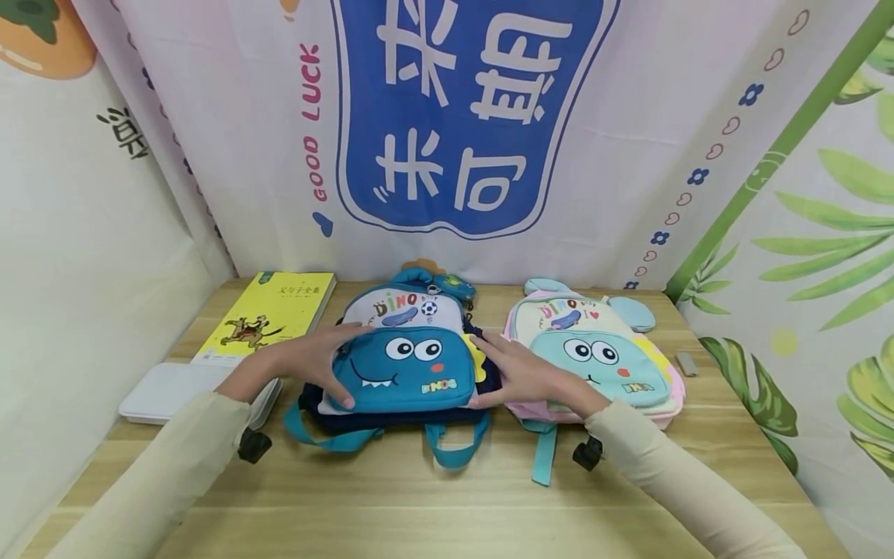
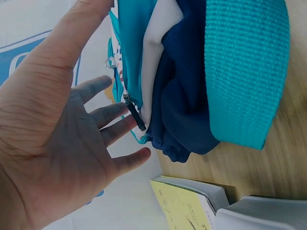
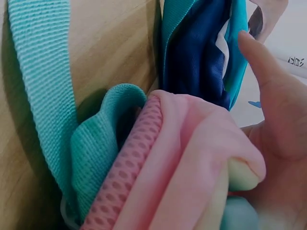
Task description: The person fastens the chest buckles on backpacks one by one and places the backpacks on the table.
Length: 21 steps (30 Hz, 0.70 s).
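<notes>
A blue dinosaur backpack (image 1: 412, 373) lies face up on the wooden table, its front pocket printed with eyes and a toothy smile. My left hand (image 1: 307, 359) is at its left side, thumb and fingers spread along the pocket edge. In the left wrist view the left hand (image 2: 62, 139) has its fingertips by a zipper pull (image 2: 135, 114). At the opposite side my right hand (image 1: 524, 374) stands with thumb and fingers apart. The right wrist view shows the thumb of the right hand (image 3: 283, 124) against the blue bag, with pink cloth hiding its fingers.
A pink and mint dinosaur backpack (image 1: 608, 361) lies close on the right, its teal strap (image 1: 544, 458) hanging forward. At left are a yellow book (image 1: 272, 310) and a white case (image 1: 168, 388). A small grey object (image 1: 687, 363) sits near the right edge. Printed curtains surround the table.
</notes>
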Available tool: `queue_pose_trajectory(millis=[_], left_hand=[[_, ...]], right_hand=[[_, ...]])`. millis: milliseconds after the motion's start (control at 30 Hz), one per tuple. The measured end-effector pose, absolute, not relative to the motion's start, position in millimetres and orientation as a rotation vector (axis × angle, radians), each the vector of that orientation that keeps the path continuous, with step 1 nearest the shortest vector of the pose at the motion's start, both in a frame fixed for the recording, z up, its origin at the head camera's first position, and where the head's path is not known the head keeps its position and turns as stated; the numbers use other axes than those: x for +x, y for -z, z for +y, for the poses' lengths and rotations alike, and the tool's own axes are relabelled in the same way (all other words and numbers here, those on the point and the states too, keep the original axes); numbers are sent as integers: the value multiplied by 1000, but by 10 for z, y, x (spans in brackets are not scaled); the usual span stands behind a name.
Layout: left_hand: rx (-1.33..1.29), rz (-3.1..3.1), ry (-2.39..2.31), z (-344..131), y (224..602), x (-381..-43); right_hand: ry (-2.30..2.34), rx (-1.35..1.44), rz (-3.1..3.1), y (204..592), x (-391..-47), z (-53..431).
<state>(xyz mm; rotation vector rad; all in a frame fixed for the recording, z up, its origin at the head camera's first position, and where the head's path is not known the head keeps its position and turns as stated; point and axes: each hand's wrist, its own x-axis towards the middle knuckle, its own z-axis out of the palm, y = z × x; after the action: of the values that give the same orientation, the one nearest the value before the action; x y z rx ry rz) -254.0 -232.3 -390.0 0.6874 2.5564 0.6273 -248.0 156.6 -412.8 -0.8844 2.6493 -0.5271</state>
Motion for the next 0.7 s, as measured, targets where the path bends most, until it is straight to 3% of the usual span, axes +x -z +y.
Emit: queue_pose_trajectory(millis=[700], left_hand=[[621,2642,-261,-2141,3928,-2501]], right_hand=[[419,-933,2694,4253,-2468,1574]])
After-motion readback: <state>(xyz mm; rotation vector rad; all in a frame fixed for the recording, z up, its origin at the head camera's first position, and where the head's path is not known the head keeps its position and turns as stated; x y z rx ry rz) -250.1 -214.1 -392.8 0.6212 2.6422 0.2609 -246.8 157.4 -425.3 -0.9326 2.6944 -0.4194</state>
